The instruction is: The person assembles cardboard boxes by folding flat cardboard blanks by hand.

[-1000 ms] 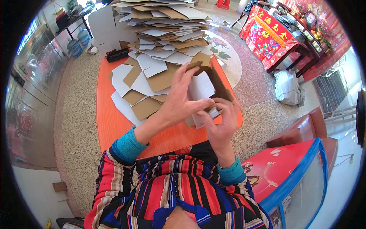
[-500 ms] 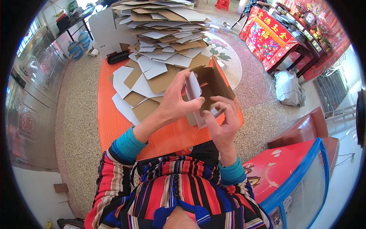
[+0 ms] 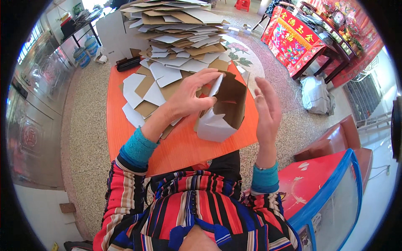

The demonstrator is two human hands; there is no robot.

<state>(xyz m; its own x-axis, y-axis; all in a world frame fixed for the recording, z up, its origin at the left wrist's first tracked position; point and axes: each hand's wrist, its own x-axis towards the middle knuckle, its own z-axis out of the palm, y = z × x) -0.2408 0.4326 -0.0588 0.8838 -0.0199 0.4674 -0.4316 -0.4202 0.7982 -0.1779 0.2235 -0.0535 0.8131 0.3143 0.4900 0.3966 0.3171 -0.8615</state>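
A cardboard box [image 3: 215, 127], white outside and brown inside, stands open at the top on the orange table [image 3: 176, 152], close to its right edge. A patch of orange shows at the bottom inside it. My left hand [image 3: 186, 98] grips the box's left wall, the thumb on the near side and the fingers reaching to its far corner. To the right of the box my right hand [image 3: 268, 113] is raised, fingers stretched upward with nothing in them, apart from the cardboard.
A tall pile of flat cardboard blanks [image 3: 184, 31] fills the table's far part, with loose blanks [image 3: 140, 90] spread nearer. A black elongated object [image 3: 127, 63] lies at the far left edge. A brown padded seat [image 3: 331, 140] and a blue-framed panel [image 3: 335, 205] stand at right.
My right hand has let go of the near part of the box and moved right, its fingers straightening. The white near wall now stands up, and my left hand still holds the left wall.
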